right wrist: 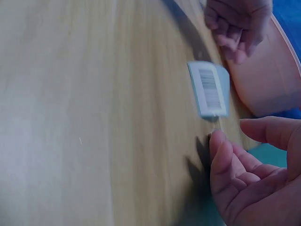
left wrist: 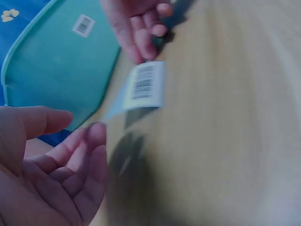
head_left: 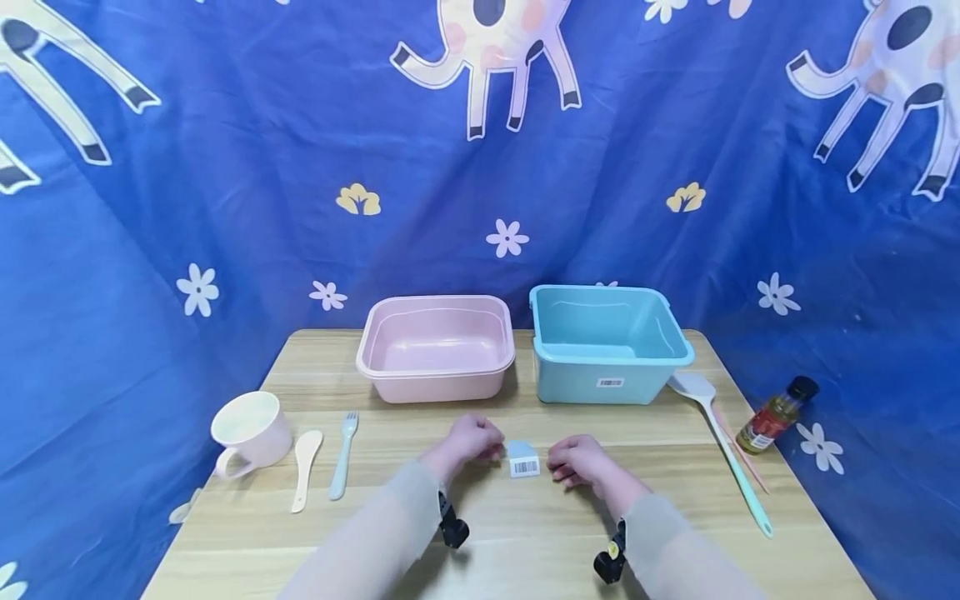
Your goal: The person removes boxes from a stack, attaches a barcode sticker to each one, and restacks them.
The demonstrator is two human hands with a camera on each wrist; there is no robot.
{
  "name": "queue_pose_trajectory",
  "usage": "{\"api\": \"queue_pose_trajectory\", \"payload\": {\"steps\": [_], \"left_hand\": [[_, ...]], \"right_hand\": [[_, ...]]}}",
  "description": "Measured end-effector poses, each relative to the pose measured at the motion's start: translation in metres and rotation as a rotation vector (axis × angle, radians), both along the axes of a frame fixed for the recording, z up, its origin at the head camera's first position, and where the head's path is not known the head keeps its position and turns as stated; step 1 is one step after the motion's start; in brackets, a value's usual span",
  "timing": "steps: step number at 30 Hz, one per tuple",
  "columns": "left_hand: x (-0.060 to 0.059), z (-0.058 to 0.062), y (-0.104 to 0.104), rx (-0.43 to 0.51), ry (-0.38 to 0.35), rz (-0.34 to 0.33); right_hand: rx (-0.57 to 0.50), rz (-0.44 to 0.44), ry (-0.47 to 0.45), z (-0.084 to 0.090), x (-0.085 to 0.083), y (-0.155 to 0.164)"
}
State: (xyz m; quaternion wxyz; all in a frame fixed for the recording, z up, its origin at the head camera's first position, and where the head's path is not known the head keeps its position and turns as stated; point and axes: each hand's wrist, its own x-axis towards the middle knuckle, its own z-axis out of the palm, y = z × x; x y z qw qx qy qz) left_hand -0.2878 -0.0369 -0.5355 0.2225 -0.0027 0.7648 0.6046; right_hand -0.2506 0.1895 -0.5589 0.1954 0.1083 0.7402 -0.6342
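small pale-blue packet [head_left: 523, 459], white barcode label

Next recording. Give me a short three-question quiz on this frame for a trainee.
1. True or false: the left hand grips the barcoded packet.
2. Which stands nearer the bottle: A) pink tub, B) blue tub?
3. Which utensil lies directly right of the mug?

Key
1. False: the packet lies on the table between the left hand and the right hand, neither gripping it.
2. B.
3. The cream spoon, then the fork.
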Motion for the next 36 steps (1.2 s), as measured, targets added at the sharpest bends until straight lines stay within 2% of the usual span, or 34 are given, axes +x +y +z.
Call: {"api": "queue_pose_trajectory", "payload": {"steps": [4, 9, 14, 19, 24, 32, 36], "left_hand": [[0.014, -0.011, 0.002, -0.005, -0.045, -0.038], [0.025, -0.021, 0.007, 0.025, -0.069, -0.026], [0.031, -0.024, 0.008, 0.062, -0.091, -0.034], [0.033, -0.024, 0.006, 0.097, -0.103, -0.051], [0.027, -0.016, 0.004, 0.147, -0.100, -0.048], [0.022, 0.014, 0.003, 0.291, -0.060, -0.064], [0.024, 0.027, 0.003, 0.331, -0.039, -0.085]], "right_hand": [[-0.020, -0.006, -0.002, -0.004, 0.005, -0.009], [-0.034, -0.003, 0.006, -0.008, 0.011, -0.021], [-0.025, -0.034, 0.009, -0.008, 0.015, -0.026], [-0.056, -0.044, 0.006, -0.004, 0.015, -0.025], [-0.083, -0.107, 0.113, 0.006, 0.014, -0.026], [-0.108, -0.170, 0.367, 0.043, 0.016, -0.025], [-0.085, -0.169, 0.443, 0.057, 0.019, -0.026]]}}
